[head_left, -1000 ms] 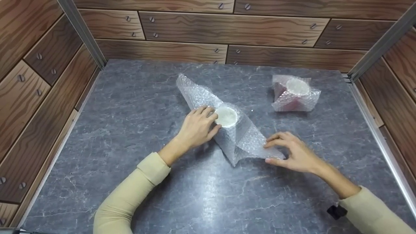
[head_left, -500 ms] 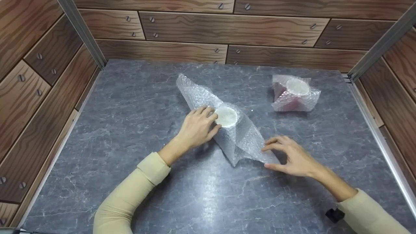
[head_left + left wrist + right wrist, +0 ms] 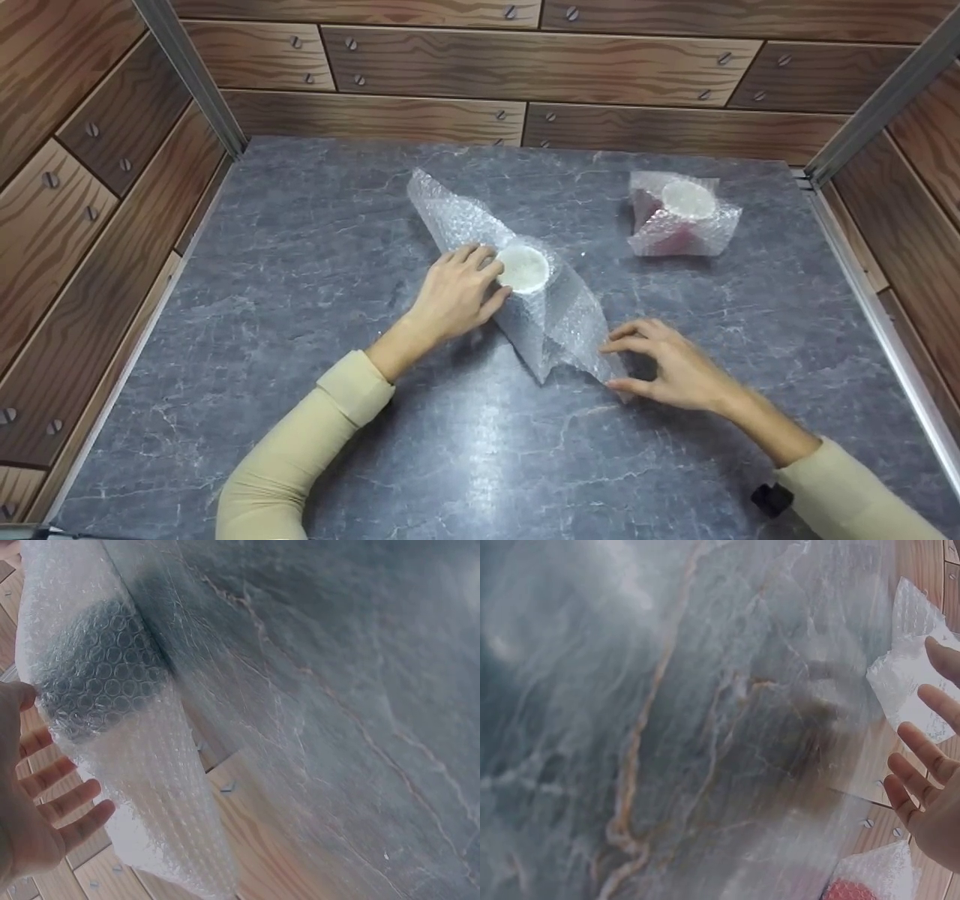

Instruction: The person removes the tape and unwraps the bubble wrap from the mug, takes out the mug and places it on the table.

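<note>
An upright object with a round pale top (image 3: 524,269) stands mid-table, wrapped in bubble wrap (image 3: 577,315). Through the wrap its side looks dark (image 3: 105,667) in the left wrist view; its kind is hidden. Two ends of the sheet stick out, toward the back left and the front right. My left hand (image 3: 457,292) rests against the object's left side, fingers loosely bent. At the loose front-right end, my right hand (image 3: 667,367) touches the wrap's edge with fingertips and thumb spread apart. The right wrist view shows those fingers (image 3: 919,765) spread.
A second bubble-wrapped bundle (image 3: 682,217), reddish inside with a round pale top, stands at the back right. The grey marbled table (image 3: 300,225) is enclosed at the back and sides by wood-patterned panels (image 3: 420,64) and metal rails.
My right hand has moved slightly left and toward me, bending the wrap's front-right end inward. The left hand and the wrapped object have stayed in place.
</note>
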A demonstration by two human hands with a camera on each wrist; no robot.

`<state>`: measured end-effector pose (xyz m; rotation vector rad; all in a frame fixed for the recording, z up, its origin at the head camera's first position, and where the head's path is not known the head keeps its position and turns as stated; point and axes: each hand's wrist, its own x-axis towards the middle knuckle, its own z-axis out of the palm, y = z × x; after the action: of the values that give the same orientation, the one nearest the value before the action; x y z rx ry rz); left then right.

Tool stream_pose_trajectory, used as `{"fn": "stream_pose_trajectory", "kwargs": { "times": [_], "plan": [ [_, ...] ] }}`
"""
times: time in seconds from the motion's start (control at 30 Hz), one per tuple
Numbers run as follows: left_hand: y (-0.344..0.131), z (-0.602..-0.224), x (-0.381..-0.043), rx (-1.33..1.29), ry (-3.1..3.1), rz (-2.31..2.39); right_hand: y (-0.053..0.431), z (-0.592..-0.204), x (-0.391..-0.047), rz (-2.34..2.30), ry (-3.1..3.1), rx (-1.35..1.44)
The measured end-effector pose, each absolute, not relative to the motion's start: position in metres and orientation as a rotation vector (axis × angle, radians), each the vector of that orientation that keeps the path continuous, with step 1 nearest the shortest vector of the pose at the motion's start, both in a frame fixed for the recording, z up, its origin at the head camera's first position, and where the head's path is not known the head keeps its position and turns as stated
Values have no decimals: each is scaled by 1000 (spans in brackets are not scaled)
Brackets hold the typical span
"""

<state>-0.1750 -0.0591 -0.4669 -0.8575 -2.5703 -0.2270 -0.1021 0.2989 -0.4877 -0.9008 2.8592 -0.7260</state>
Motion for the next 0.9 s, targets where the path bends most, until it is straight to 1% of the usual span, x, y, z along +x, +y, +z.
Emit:
{"fn": "stream_pose_trajectory", "kwargs": {
  "times": [0.37, 0.9],
  "plan": [
    [-59, -467, -175, -858, -2572, -212, 300, -491, -104, -751, 2888, -961],
    [-58, -467, -175, -855, -2582, -210, 297, -467, -119, -812, 2950, -1049]
  ]
}}
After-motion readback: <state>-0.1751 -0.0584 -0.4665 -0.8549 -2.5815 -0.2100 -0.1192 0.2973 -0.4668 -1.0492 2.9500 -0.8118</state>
